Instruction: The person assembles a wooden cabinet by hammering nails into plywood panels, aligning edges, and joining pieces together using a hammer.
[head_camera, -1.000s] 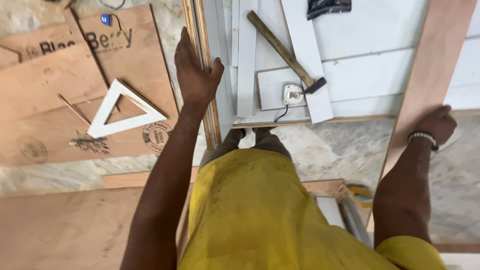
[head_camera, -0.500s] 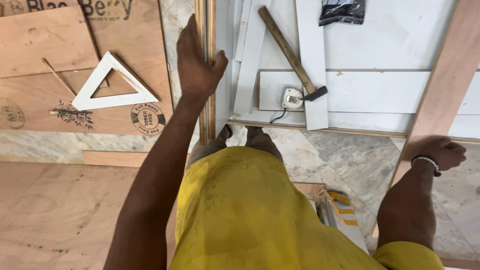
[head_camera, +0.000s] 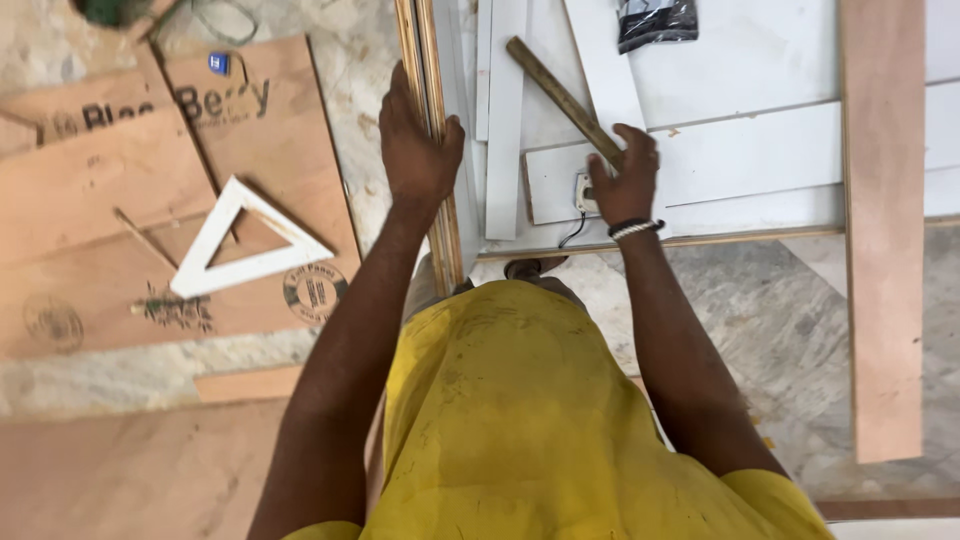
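The left hand (head_camera: 418, 150) lies flat against a long wooden moulding strip (head_camera: 432, 120) that runs up the middle of the view, palm pressing it, thumb hooked over its right edge; this grip is a hold-down and not a full clench. The right hand (head_camera: 625, 175) sits over the lower end of a hammer (head_camera: 560, 95), fingers curled across the wooden handle where it meets the head, so it seems to be grasping it, though the head itself is hidden under the hand. The hammer lies slanted across a stack of white boards (head_camera: 740, 160) on the floor, beside a narrow white strip (head_camera: 505, 120). A short hold so near the head would give poor control, and a swing from there could glance off and mark the white boards or strike the left thumb, which sits close by. The moulding strip is thin and long, pinned at one spot only, so it could slide or bow. The white triangle (head_camera: 245, 240) lies well apart on brown plywood sheets (head_camera: 90, 200), and a long brown plank (head_camera: 880, 230) lies at the right.
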